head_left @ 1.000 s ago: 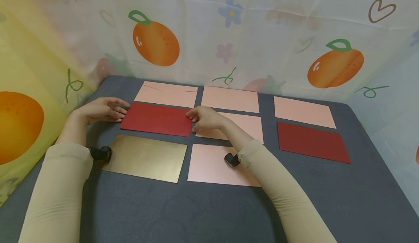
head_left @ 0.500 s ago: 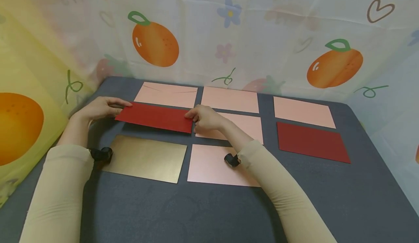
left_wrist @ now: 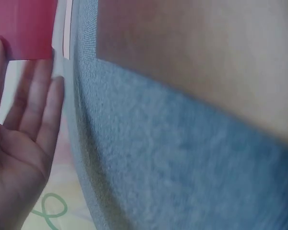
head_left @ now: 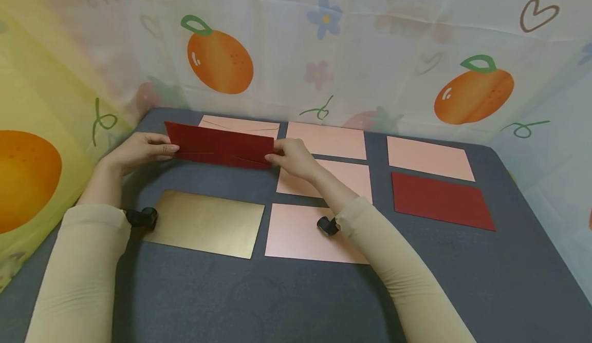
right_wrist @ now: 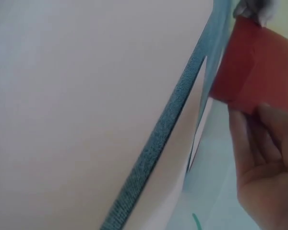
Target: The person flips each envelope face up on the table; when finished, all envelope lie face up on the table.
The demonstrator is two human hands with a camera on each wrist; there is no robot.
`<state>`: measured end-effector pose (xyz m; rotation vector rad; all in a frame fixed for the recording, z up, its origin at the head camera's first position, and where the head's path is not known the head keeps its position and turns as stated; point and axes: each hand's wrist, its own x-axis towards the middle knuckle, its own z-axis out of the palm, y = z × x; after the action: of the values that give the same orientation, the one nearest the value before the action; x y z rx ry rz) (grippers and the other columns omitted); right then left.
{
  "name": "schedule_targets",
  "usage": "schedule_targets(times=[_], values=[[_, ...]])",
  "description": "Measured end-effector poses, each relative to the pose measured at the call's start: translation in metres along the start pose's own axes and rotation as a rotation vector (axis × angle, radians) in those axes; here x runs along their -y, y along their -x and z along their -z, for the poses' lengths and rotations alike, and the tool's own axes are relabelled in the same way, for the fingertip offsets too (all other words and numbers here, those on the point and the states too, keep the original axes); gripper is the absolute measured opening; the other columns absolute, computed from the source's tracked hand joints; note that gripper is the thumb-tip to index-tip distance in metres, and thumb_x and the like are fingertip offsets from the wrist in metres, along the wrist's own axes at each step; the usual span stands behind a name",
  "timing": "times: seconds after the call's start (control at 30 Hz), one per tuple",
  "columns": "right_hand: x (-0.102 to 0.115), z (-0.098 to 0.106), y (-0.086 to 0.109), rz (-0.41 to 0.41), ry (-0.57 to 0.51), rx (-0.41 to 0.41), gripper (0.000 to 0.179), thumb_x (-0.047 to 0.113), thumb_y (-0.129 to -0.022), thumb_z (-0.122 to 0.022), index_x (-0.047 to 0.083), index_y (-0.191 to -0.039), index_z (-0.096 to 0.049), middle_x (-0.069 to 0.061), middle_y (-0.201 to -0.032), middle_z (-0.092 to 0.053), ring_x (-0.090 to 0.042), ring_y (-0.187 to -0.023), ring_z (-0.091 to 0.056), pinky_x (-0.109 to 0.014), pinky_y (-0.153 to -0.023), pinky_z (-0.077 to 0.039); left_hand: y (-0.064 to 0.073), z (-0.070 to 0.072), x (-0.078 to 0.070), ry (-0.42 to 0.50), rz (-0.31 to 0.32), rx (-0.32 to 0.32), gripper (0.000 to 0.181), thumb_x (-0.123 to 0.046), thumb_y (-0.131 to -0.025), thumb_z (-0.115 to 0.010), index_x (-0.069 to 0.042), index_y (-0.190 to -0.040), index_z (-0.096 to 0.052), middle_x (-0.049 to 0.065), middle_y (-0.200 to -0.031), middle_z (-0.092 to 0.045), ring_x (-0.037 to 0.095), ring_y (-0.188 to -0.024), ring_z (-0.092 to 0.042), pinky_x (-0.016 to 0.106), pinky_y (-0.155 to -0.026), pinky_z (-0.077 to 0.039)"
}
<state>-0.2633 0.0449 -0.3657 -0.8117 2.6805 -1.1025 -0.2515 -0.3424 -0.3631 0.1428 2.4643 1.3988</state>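
Observation:
Both hands hold a red envelope (head_left: pixel 219 145) raised off the table and tilted up, its flap lines facing the head camera. My left hand (head_left: pixel 141 153) pinches its left end between thumb and fingers; in the left wrist view, the thumb lies on the red paper (left_wrist: pixel 29 28) and the other fingers pass behind it. At the opposite end, my right hand (head_left: pixel 296 160) pinches the edge. The right wrist view shows the red envelope (right_wrist: pixel 264 67) above that hand's fingertips. A pink envelope (head_left: pixel 240 123) with flap lines lies behind, partly covered by the red one.
A gold envelope (head_left: pixel 203 225) lies in front on the dark grey table (head_left: pixel 240 302). Pink envelopes (head_left: pixel 326 140) lie in the middle, one partly under the right forearm (head_left: pixel 384 250). At right are another pink envelope (head_left: pixel 430 158) and a second red envelope (head_left: pixel 441 201). A printed curtain (head_left: pixel 361 50) hangs behind.
The red envelope lay flat on the table at first. Both hands have lifted it and turned its near edge up, so its flap side now shows. The other envelopes stay put.

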Motion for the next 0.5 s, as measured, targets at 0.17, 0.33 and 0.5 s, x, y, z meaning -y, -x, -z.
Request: schedule_targets(times=[0.17, 0.33, 0.5], values=[[0.0, 0.0, -0.001, -0.048, -0.199, 0.001, 0.028, 0.011, -0.095, -0.065, 0.001, -0.121, -0.059, -0.015, -0.101, -0.074, -0.018, -0.082, -0.074, -0.028, -0.075, -0.062, 0.002, 0.0, -0.003, 0.07, 0.015, 0.018, 0.011, -0.018, -0.097, -0.063, -0.027, -0.092, -0.066, -0.02, -0.089, -0.065, -0.001, -0.087, -0.067, 0.016, -0.082, -0.056], [0.0, 0.001, -0.001, -0.127, -0.401, -0.007, 0.031, 0.008, -0.099, -0.057, 0.002, -0.125, -0.041, -0.012, -0.089, -0.065, -0.019, -0.069, -0.065, -0.036, -0.071, -0.063, 0.0, 0.0, -0.006, 0.06, 0.082, 0.099, 0.027, -0.019, -0.096, -0.063, -0.014, -0.12, -0.053, -0.017, -0.091, -0.067, 0.005, -0.084, -0.068, 0.022, -0.081, -0.057], [-0.002, 0.003, -0.002, -0.174, -0.509, -0.009, 0.029, 0.007, -0.101, -0.051, 0.003, -0.129, -0.042, -0.006, -0.082, -0.06, -0.016, -0.067, -0.062, -0.032, -0.062, -0.061, -0.001, -0.002, -0.012, 0.098, 0.084, 0.272, 0.054, -0.012, -0.096, -0.058, -0.002, -0.14, -0.029, -0.009, -0.101, -0.07, 0.009, -0.092, -0.07, 0.028, -0.087, -0.059]])
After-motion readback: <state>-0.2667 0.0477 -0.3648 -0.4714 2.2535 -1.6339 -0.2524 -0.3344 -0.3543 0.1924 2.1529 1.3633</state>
